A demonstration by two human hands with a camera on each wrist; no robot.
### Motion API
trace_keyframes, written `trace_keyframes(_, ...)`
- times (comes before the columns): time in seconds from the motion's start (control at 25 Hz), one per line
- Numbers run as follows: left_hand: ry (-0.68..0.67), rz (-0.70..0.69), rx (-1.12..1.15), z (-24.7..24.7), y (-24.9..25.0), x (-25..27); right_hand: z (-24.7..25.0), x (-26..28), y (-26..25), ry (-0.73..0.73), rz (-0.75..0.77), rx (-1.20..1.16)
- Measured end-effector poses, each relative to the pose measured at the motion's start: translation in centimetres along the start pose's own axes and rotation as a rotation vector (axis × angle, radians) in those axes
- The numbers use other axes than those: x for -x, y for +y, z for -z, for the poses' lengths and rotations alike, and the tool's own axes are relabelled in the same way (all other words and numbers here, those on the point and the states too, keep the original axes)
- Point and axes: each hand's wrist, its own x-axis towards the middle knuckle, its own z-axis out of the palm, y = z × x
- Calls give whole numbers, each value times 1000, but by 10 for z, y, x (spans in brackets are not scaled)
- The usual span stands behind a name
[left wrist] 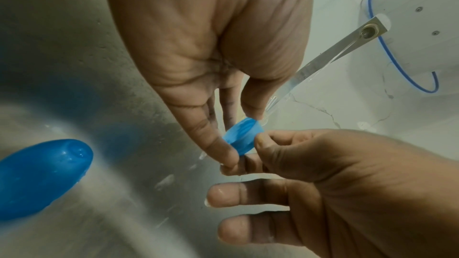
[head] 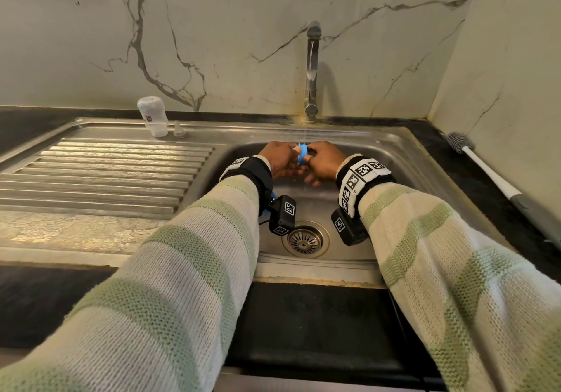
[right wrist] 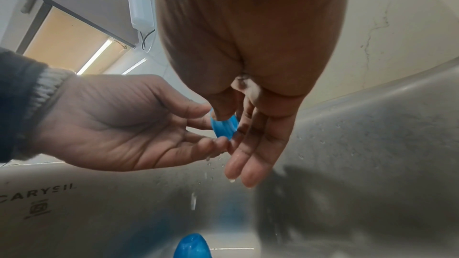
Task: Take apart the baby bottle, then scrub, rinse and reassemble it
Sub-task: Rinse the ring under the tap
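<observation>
Stainless-steel sink point(head: 403, 148) with ribbed drainboard point(head: 100, 173), set in a dark counter beneath a veined marble-look wall. Blue collar ring point(head: 302, 153) of the baby bottle held on edge over the basin, directly under a thin stream from the tap point(head: 312, 67). Left hand point(head: 280, 159): thumb and fingertips pinch 1 side of the ring, the other fingers loosely extended. Right hand point(head: 323, 164): thumb and index finger pinch the opposite side, the remaining fingers nearly straight and wet, as the right wrist view shows.

Step in hand, as judged: rinsing of the collar ring, with disassembly already complete. Bottle body point(head: 152, 116) stands inverted on the far drainboard rim, the clear teat point(head: 179, 130) just beside it; both well apart from the hands. Blue cap point(left wrist: 42, 178) lies in the basin below the hands.

Next move, as judged: rotation of the ring between the 2 pinches so that water reaches the inner thread, then placement on the drainboard; the wet plastic probably calls for a firm pinch, since a drop would land it near the drain point(head: 305, 240).

Bottle brush point(head: 485, 170) lies on the counter at right, against the side wall. Wrist-mounted cameras and marker bands sit over striped knit sleeves.
</observation>
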Motion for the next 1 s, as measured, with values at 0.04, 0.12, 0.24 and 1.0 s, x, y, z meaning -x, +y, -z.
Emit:
trace_keyframes(0.04, 9, 2, -7, 0, 0, 0, 0, 1, -1, -15, 14, -2)
trace_keyframes(0.12, 16, 5, -13, -1, 0, 0, 1, 2, -1, -13, 29, 9)
trace_keyframes(0.24, 16, 29, 11, -2, 0, 2, 1, -1, 1, 11, 20, 35)
trace_keyframes(1.0, 24, 20, 16, -2, -1, 1, 3, -2, 1, -31, 19, 39)
